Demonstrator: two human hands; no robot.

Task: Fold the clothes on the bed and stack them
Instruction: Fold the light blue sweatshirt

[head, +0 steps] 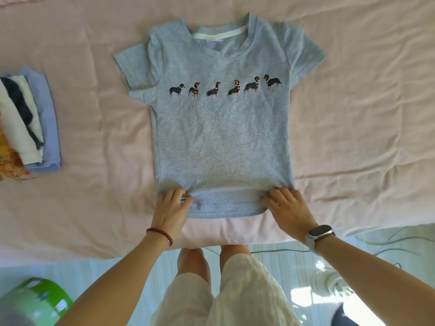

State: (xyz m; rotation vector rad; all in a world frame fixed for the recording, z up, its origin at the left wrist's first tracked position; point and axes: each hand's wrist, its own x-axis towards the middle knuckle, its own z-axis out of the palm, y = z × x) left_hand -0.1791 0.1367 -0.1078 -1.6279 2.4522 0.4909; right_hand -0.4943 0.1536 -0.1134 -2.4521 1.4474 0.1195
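Observation:
A grey T-shirt [221, 142] with a row of small dog prints lies spread flat, front up, on the pink bed sheet [353, 114], collar away from me. My left hand [173, 205] pinches the hem at the shirt's near left corner, fingers curled over the cloth. My right hand [286, 208] grips the near right corner of the hem, thumb on top of the fabric. A slight crease runs across the shirt between the two hands. A stack of folded clothes [35, 123] sits at the bed's left side.
The bed's near edge runs just below my hands, and my legs stand against it. On the floor, a green plastic basket [35, 302] is at the lower left and a white fan [329, 281] with a cable at the lower right.

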